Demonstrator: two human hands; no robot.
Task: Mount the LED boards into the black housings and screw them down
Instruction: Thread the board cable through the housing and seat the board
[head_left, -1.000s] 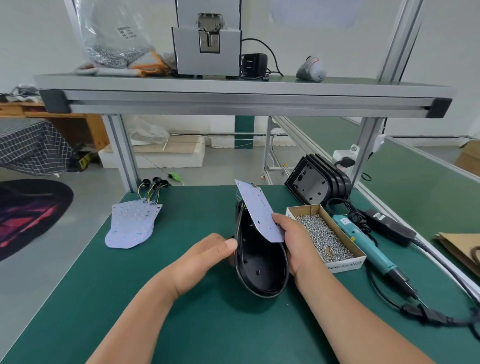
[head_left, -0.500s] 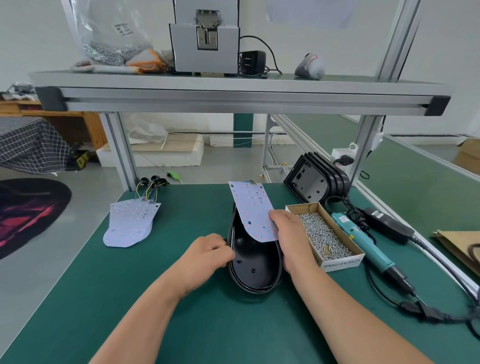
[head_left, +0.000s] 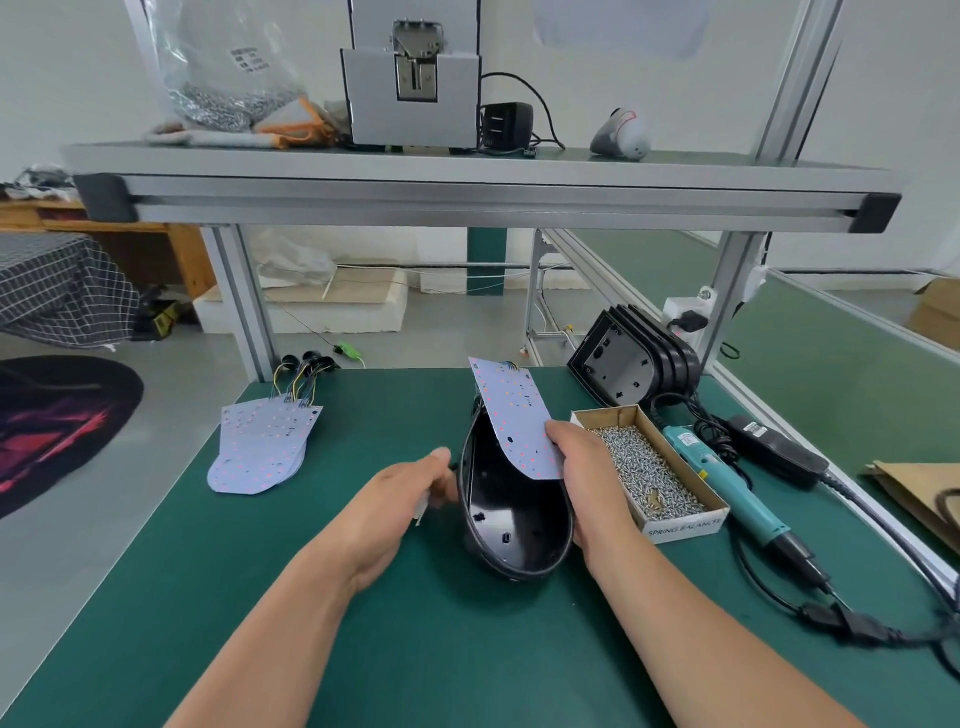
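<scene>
A black housing (head_left: 511, 525) lies open side up at the middle of the green mat, tipped slightly to its left. My right hand (head_left: 589, 483) pinches the lower right edge of an LED board (head_left: 511, 421), thumb on top, and its fingers run along the housing's right wall. The white board slants over the housing's far half, with its wired end raised at the back. My left hand (head_left: 402, 501) holds the housing's left rim with curled fingers, and a small white bit shows under them.
A stack of LED boards (head_left: 260, 447) with wires lies at the left. Spare housings (head_left: 636, 364) lean at the back right. A screw box (head_left: 649, 470), a teal electric screwdriver (head_left: 727, 483) and its black power unit (head_left: 776, 452) sit on the right. A shelf beam (head_left: 467, 200) spans overhead.
The housing has come down from standing on its side to lying nearly flat. The board has tilted lower over it, and my left hand has closed onto the left rim.
</scene>
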